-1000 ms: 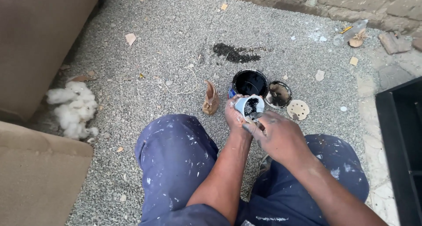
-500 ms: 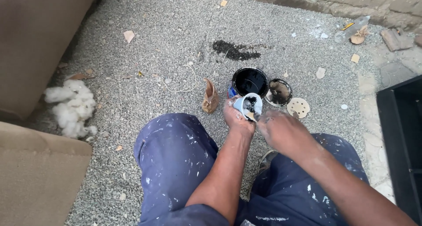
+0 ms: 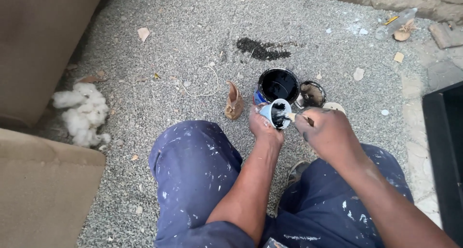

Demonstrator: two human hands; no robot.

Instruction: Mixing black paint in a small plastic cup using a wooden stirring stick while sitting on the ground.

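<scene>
Small pale-blue plastic cup [image 3: 276, 113] with black paint inside, held tilted just above the lap, mouth turned toward 3 o'clock. Left hand [image 3: 263, 127] closed around the cup from 7 o'clock, fingers wrapped on its wall and base. Right hand [image 3: 329, 131] at 3 o'clock of the cup, closed on a thin pale wooden stick [image 3: 292, 116]; stick tip inside the cup mouth, in the black paint. Stick's long axis near level, running 3 to 9 o'clock. Right hand nearer the stick, left hand nearer the cup; both touching at the cup rim, or very nearly.

Round open tin of black paint [image 3: 279, 85] at 12 o'clock of the cup, just beyond it, standing upright on the grey gravel ground [image 3: 169, 50]. Round paint-soiled tin lid [image 3: 312, 94] lying flat at 2 o'clock, beside the tin. Part of a pale disc [image 3: 334, 106] behind the right hand; kind not told. Crumpled brown scrap [image 3: 234, 102] at 9 o'clock, apart from the cup. Dark paint spill [image 3: 262, 49] further out at 12 o'clock.

Paint-spattered blue trousers [image 3: 193, 171] below both forearms at 6 o'clock. White fluffy wadding [image 3: 79, 113] far out at 9 o'clock, near brown upholstered panels [image 3: 38, 40]. Dark frame edge [image 3: 441, 151] at 3 o'clock. Open gravel at 10 to 11 o'clock.
</scene>
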